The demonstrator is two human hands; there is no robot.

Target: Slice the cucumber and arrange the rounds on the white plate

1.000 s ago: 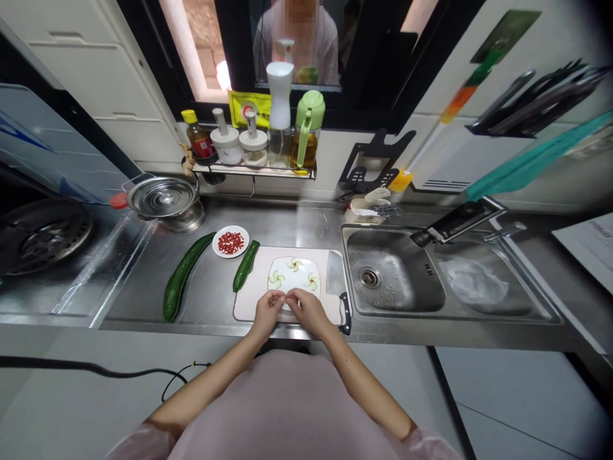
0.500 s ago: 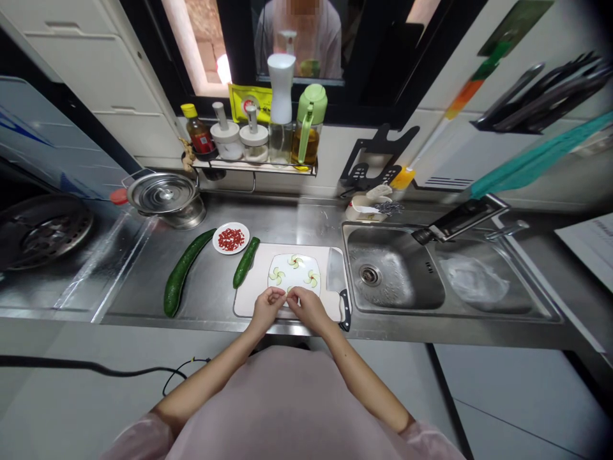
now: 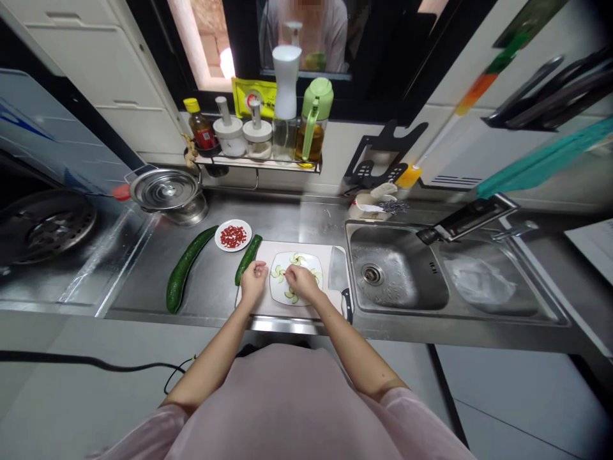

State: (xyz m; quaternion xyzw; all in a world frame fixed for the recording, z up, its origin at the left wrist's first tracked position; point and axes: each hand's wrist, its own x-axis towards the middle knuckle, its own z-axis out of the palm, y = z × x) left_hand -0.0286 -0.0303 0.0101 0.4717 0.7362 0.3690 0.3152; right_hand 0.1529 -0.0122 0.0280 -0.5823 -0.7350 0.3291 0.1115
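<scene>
A squarish white plate (image 3: pixel 278 295) on the cutting board (image 3: pixel 258 309) carries pale green pinwheels of cucumber slices (image 3: pixel 290 294), some with red centres. Over the plate's middle, my right hand (image 3: pixel 301 282) pinches a small red piece at its fingertips, partly hiding a pinwheel. My left hand (image 3: pixel 253 281) hovers at the board's left side with curled fingers; what they hold, if anything, is too small to make out. Just behind it lies a cut cucumber length (image 3: pixel 249 257). Farther back, a round white dish (image 3: pixel 249 231) holds small red pieces (image 3: pixel 233 236).
A knife (image 3: pixel 339 271) lies along the board's right edge, beside the sink (image 3: pixel 397 271). A long whole cucumber (image 3: pixel 184 271) rests at left, near a lidded steel pot (image 3: pixel 167 191). Above the counter, a rack (image 3: pixel 268 163) bears bottles and jars.
My hands were together at the plate's near edge and have moved apart: the left went left and back, the right further over the plate. A pinwheel now shows at the near side.
</scene>
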